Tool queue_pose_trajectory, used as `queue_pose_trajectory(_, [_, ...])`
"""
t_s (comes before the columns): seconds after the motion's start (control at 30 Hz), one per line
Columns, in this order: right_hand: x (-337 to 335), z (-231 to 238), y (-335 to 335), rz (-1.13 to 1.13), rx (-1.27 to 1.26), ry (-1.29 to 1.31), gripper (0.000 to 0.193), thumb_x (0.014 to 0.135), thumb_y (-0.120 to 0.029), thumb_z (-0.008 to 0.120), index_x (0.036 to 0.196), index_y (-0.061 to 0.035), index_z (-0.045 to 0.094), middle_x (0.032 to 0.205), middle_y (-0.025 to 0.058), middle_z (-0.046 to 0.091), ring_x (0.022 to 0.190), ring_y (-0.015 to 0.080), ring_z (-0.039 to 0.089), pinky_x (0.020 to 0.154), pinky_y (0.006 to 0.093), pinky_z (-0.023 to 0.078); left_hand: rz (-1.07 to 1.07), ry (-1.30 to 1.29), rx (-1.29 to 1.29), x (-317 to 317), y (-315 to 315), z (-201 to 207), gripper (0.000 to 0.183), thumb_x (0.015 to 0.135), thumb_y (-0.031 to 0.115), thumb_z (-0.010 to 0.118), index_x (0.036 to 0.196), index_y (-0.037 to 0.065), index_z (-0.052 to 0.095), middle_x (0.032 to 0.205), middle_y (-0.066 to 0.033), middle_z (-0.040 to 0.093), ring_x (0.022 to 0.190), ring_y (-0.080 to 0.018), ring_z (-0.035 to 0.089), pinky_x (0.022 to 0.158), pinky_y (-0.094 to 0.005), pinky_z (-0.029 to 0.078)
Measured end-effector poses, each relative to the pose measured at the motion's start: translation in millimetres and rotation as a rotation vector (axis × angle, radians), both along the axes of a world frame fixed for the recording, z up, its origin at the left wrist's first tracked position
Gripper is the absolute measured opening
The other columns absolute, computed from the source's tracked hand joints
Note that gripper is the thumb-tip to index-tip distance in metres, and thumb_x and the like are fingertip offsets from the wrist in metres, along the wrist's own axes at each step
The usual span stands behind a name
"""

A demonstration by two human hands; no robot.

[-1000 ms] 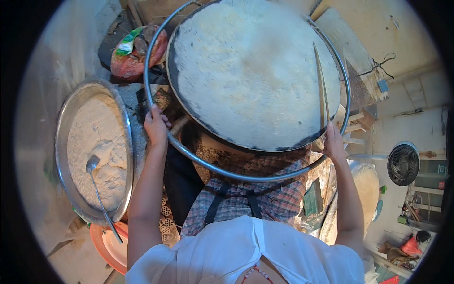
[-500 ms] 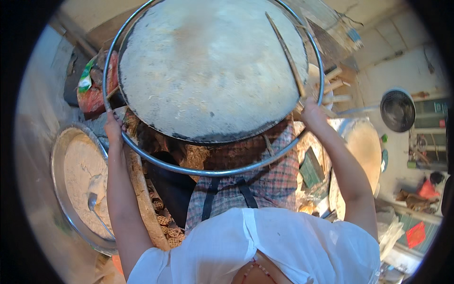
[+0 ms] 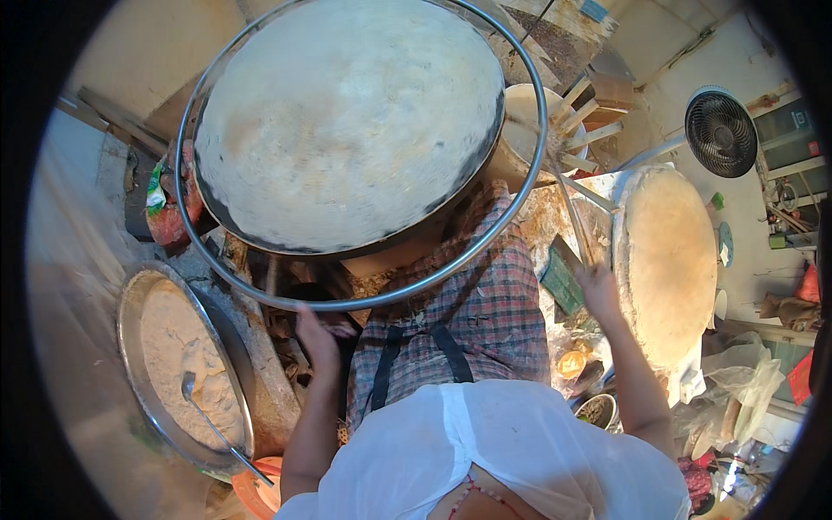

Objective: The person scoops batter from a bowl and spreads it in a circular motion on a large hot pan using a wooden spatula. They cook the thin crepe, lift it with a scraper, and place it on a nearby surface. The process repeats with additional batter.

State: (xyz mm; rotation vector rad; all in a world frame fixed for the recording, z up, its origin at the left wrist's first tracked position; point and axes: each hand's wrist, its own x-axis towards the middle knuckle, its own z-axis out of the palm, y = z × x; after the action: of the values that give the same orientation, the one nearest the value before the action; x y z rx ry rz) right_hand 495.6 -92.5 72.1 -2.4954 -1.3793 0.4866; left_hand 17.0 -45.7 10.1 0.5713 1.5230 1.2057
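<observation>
Before me is a big round griddle [image 3: 347,130], its top covered by a thin pale layer, perhaps batter, with a dark rim. A metal ring [image 3: 407,297] runs around it, apart from its edge. My left hand [image 3: 321,342] is at the near part of this ring, slightly blurred, fingers apart and not wrapped around the tube. Off to the right, my right hand [image 3: 598,290] grips one end of a long thin wooden stick [image 3: 579,221]. The stick points away from me, outside the ring; its far end is blurred.
At left stands a metal basin [image 3: 143,381] of thick pale dough or batter, a ladle [image 3: 189,386] in it. A stack of large round tan sheets [image 3: 672,260] lies at right. Beyond are a bucket [image 3: 520,113], wood pieces [image 3: 598,134] and a fan [image 3: 721,132].
The stick has come off the griddle toward me and to the right with my right hand. My left hand has shifted rightward along the ring and loosened. My view has turned somewhat rightward.
</observation>
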Motion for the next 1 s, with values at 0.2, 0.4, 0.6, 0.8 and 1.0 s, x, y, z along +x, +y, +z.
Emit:
queue_pose_trajectory(0.2, [10, 86, 108, -0.038, 0.311, 0.289, 0.040, 0.088, -0.033, 0.059, 0.104, 0.0044, 0.059, 0.082, 0.0226, 0.065, 0.077, 0.0344, 0.063, 0.068, 0.0429, 0.048, -0.246, 0.030, -0.164, 33, -57, 11, 0.039, 0.099, 0.037, 0.043, 0.080, 0.004, 0.051, 0.057, -0.0046, 0.054, 0.044, -0.0109, 0.050, 0.042, -0.0215, 0.042])
queue_pose_trajectory(0.4, [66, 26, 160, 0.148, -0.304, -0.251, 0.032, 0.089, -0.022, 0.049, 0.102, 0.0030, 0.065, 0.102, 0.0224, 0.066, 0.095, 0.0337, 0.065, 0.081, 0.0434, 0.051, -0.163, 0.078, -0.167, 13, -55, 15, 0.029, 0.099, 0.025, 0.046, 0.080, 0.004, 0.050, 0.057, -0.0062, 0.056, 0.041, -0.0131, 0.052, 0.040, -0.0219, 0.041])
queue_pose_trajectory(0.6, [63, 69, 112, 0.171, -0.465, -0.279, 0.031, 0.086, -0.017, 0.049, 0.103, 0.0019, 0.066, 0.106, 0.0216, 0.065, 0.098, 0.0343, 0.064, 0.084, 0.0434, 0.051, -0.312, 0.092, -0.246, 30, -48, 21, 0.024, 0.096, 0.021, 0.049, 0.082, 0.001, 0.053, 0.061, -0.0067, 0.058, 0.047, -0.0132, 0.054, 0.043, -0.0235, 0.045])
queue_pose_trajectory(0.8, [62, 138, -28, 0.051, -0.319, -0.236, 0.033, 0.081, -0.026, 0.063, 0.089, 0.0054, 0.062, 0.094, 0.0246, 0.066, 0.088, 0.0313, 0.067, 0.075, 0.0402, 0.052, -0.993, 0.163, -0.274, 80, -5, 32, 0.036, 0.095, 0.030, 0.055, 0.078, 0.000, 0.064, 0.063, -0.0043, 0.059, 0.056, -0.0120, 0.056, 0.050, -0.0240, 0.043])
queue_pose_trajectory(1.0, [37, 33, -166, -0.098, -0.250, 0.394, 0.015, 0.084, -0.011, 0.059, 0.087, 0.0034, 0.057, 0.062, 0.0131, 0.061, 0.050, 0.0178, 0.061, 0.048, 0.0335, 0.048, -1.408, 0.296, 0.237, 176, 43, 110, 0.047, 0.095, 0.038, 0.053, 0.077, -0.003, 0.068, 0.062, -0.0068, 0.064, 0.062, -0.0133, 0.061, 0.061, -0.0275, 0.047])
